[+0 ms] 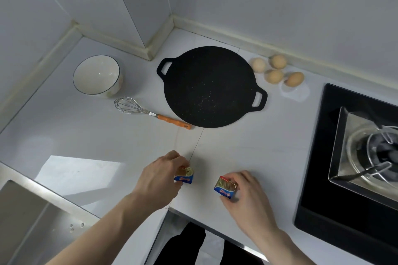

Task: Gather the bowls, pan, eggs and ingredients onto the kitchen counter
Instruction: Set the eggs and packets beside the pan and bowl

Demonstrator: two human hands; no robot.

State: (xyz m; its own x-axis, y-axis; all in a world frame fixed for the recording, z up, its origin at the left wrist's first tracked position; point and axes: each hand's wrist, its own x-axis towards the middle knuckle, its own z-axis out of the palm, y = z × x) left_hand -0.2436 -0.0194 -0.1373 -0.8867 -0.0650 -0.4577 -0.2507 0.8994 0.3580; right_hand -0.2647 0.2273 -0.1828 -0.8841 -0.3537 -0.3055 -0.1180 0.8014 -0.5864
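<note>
A: Left to right along the worktop (75, 135): bowl (97, 75) near the back-left corner, whisk (148, 112), pan (210, 87) mid-worktop, eggs (277, 70) at the back edge.

B: Your hands?

A: Near the front edge. Your left hand (159, 175) pinches one foil butter pack (184, 175); your right hand (245, 191) grips the other pack (225, 188), just beside. Both sit under your fingers. Labels unreadable; right pack partly hidden.

The stove (353, 157) and sink (32, 221) run off the frame's edges; print on both foil packets (184, 176) is too blurred to read
</note>
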